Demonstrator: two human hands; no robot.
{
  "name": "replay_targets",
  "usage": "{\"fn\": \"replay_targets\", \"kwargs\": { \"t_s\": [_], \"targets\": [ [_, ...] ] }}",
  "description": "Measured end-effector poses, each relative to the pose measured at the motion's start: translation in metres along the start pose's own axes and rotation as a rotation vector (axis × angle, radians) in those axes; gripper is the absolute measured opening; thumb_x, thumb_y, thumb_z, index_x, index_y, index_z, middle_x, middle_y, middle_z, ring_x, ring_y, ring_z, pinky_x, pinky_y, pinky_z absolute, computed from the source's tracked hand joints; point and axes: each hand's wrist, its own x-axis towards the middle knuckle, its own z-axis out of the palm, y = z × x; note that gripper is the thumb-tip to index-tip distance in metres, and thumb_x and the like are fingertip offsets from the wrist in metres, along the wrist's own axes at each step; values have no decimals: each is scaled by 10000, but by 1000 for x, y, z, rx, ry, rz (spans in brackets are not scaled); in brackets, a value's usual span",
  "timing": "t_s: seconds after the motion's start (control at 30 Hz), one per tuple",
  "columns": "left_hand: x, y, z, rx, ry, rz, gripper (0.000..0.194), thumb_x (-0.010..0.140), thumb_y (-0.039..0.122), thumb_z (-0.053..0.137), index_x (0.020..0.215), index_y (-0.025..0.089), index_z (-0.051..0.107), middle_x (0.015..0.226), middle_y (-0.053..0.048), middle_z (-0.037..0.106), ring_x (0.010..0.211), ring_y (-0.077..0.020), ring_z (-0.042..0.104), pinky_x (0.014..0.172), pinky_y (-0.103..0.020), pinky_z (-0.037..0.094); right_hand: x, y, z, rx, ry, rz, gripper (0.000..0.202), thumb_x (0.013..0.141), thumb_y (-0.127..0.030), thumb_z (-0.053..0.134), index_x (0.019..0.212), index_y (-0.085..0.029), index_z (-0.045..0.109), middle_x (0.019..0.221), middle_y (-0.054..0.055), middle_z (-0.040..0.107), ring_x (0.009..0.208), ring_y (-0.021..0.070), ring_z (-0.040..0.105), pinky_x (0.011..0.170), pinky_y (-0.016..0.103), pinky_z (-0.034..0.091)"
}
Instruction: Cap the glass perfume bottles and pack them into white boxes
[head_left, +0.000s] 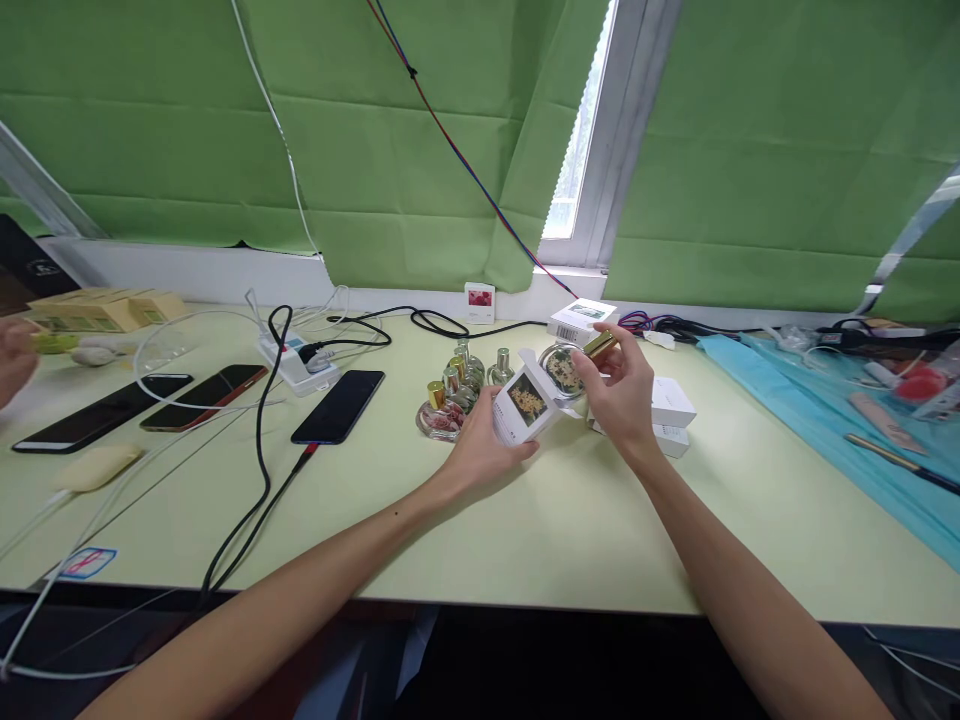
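My left hand (486, 446) is wrapped round a small white box (517, 408) with a photo on its face, its flap open towards the upper right. Held in my right hand (619, 385) is a round glass bottle (561, 370) with a gold cap (599, 345) and small pale flowers inside, right at the open end of the box. Just left of the box stand several glass bottles (466, 370) with gold and silver caps. More white boxes (672, 401) lie beside and partly behind my right hand.
Three phones (339, 407) and a power strip (297, 366) with cables lie on the left of the table (570, 540). Blue plastic sheeting (795, 400) covers the right. A white box (583, 318) lies at the back. Another person's hand (15, 355) shows at the left edge.
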Motion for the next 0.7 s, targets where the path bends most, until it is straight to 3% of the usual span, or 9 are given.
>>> {"fn": "replay_targets", "kwargs": {
  "t_s": [0.33, 0.7],
  "targets": [
    [1, -1, 0, 1, 15, 1, 733, 672, 356, 855, 1270, 245, 446, 1214, -79, 651, 1126, -290, 628, 910, -420, 514, -4, -3, 2, -65, 19, -59, 461, 873, -455, 658, 1258, -226, 546, 899, 39, 655, 724, 173, 622, 530, 269, 523],
    [1, -3, 3, -58, 39, 25, 749, 681, 346, 846, 1277, 237, 407, 1238, -88, 625, 1139, -273, 616, 925, -399, 504, -11, -9, 4, -177, 97, -175, 431, 888, -444, 636, 1262, -248, 550, 892, 26, 638, 703, 159, 590, 561, 274, 542]
  ]
}}
